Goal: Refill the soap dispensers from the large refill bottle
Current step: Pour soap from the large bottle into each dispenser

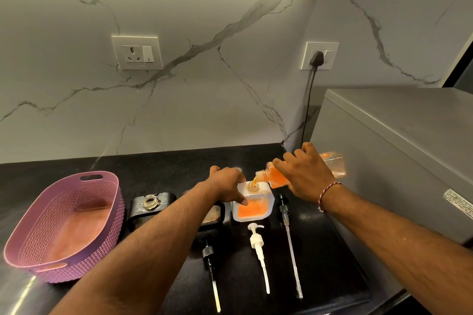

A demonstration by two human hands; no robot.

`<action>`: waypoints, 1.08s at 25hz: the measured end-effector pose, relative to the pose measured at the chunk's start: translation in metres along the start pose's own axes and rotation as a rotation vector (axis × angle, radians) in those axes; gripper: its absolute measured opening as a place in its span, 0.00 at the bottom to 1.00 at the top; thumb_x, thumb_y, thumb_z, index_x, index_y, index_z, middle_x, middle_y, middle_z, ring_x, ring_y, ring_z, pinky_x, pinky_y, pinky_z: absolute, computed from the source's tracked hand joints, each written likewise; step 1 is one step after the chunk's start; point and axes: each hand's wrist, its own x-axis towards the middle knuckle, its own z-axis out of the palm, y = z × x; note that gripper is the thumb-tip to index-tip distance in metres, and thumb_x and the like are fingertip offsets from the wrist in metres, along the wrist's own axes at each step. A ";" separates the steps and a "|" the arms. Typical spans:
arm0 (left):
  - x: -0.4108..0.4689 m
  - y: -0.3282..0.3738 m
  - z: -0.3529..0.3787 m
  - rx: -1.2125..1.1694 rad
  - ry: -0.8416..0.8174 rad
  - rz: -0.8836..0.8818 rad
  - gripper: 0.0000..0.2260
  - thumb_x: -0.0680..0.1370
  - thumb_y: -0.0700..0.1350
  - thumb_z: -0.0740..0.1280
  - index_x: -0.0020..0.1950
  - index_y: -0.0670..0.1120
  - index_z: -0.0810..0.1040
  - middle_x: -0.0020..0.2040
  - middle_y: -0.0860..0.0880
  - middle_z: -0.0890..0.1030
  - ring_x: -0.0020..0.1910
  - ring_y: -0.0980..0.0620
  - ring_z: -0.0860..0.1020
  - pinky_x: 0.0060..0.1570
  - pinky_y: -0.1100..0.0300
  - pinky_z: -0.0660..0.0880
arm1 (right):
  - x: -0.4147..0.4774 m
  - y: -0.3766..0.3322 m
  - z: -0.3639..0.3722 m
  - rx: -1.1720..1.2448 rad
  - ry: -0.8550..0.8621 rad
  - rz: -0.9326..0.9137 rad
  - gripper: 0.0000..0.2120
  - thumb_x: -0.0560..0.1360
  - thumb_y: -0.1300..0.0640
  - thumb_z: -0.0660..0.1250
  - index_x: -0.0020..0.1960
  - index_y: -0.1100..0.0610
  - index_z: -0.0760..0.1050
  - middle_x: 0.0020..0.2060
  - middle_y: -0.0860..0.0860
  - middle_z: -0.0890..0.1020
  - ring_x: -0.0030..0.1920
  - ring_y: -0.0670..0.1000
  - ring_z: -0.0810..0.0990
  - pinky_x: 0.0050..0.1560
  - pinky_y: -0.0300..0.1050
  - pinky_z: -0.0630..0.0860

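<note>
My right hand (304, 171) grips the clear refill bottle (332, 165) of orange soap, tipped so its neck points left and down. Orange liquid runs from it into the open mouth of a white square dispenser (256, 208), which shows orange soap behind its front window. My left hand (229, 184) holds that dispenser's left side. A black dispenser (149, 206) with an open glass neck stands to the left. Another black dispenser (213, 215) is mostly hidden under my left forearm. Three pumps lie on the counter: a black one (208, 254), a white one (258, 243), a black-and-clear one (286, 217).
A purple woven plastic basket (64, 225) sits on the black counter at the left. A grey appliance (396, 161) stands close on the right, its black cord plugged into a wall socket (318, 56). Another socket (137, 52) is on the marble wall.
</note>
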 end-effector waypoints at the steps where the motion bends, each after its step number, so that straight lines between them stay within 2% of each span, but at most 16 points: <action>1: 0.000 0.000 0.000 0.001 0.000 0.000 0.26 0.71 0.58 0.73 0.67 0.52 0.73 0.63 0.51 0.77 0.67 0.49 0.70 0.70 0.46 0.54 | 0.000 0.000 0.001 -0.001 0.000 0.002 0.27 0.70 0.45 0.70 0.65 0.51 0.69 0.52 0.54 0.80 0.51 0.57 0.79 0.59 0.56 0.65; 13: 0.002 -0.002 0.001 0.000 -0.009 0.006 0.27 0.71 0.58 0.74 0.67 0.52 0.73 0.64 0.51 0.77 0.67 0.49 0.70 0.69 0.46 0.54 | -0.007 -0.008 0.010 0.192 -0.024 0.121 0.29 0.71 0.43 0.68 0.68 0.49 0.63 0.57 0.51 0.77 0.55 0.55 0.76 0.58 0.53 0.64; 18: 0.001 -0.002 0.001 0.009 -0.008 0.021 0.28 0.71 0.58 0.74 0.68 0.52 0.73 0.63 0.51 0.78 0.66 0.49 0.71 0.68 0.46 0.55 | -0.010 -0.014 0.016 0.360 -0.048 0.214 0.28 0.70 0.40 0.68 0.65 0.46 0.63 0.55 0.48 0.77 0.52 0.51 0.76 0.56 0.51 0.65; 22: -0.005 -0.002 -0.003 0.067 -0.013 0.042 0.32 0.70 0.63 0.71 0.70 0.50 0.70 0.65 0.50 0.77 0.68 0.48 0.70 0.69 0.46 0.54 | -0.012 -0.014 0.015 0.475 -0.061 0.272 0.30 0.69 0.40 0.68 0.66 0.47 0.63 0.55 0.47 0.77 0.52 0.50 0.76 0.56 0.50 0.66; 27: -0.025 -0.017 -0.023 0.119 0.026 0.074 0.38 0.68 0.69 0.69 0.72 0.51 0.68 0.64 0.50 0.78 0.67 0.49 0.71 0.69 0.47 0.53 | -0.015 -0.015 0.009 0.540 0.000 0.324 0.28 0.69 0.42 0.69 0.64 0.49 0.65 0.52 0.49 0.78 0.48 0.50 0.76 0.53 0.48 0.66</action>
